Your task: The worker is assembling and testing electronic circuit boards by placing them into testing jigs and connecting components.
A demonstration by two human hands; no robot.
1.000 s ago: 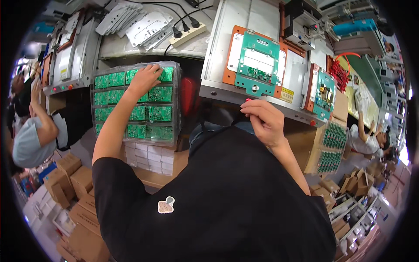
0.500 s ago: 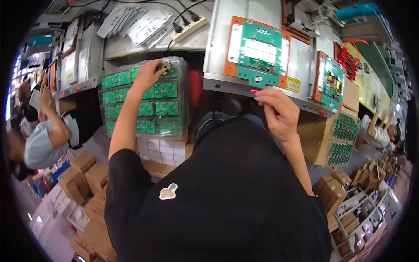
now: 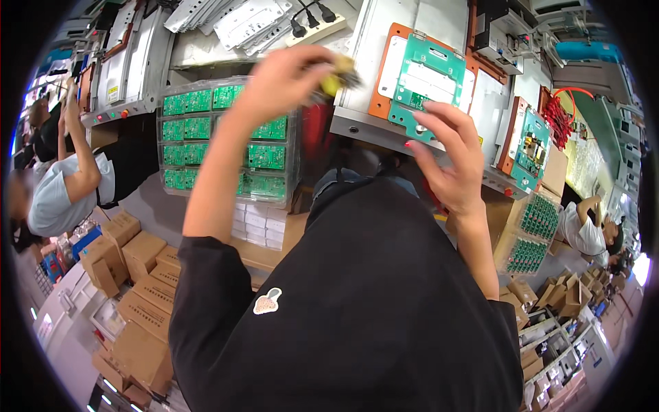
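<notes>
Yellow, a blurred part [image 3: 331, 84] sits pinched in our left hand [image 3: 283, 81]; our right hand [image 3: 454, 165], grip parted, empty, is by the near edge of the green frame [image 3: 434, 56].

Blur is smearing the yellow component [image 3: 331, 84] in the left hand [image 3: 283, 79]; its forearm [image 3: 218, 182] is covering some circuit boards [image 3: 266, 156]; the top edge is cropping grey plates [image 3: 250, 25].

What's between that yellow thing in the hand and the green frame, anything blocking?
Nothing visible blocks the gap between the blurred yellow part in the left hand and the green frame. The right hand overlaps the frame's lower right part in this view; I can't tell if it touches.
</notes>
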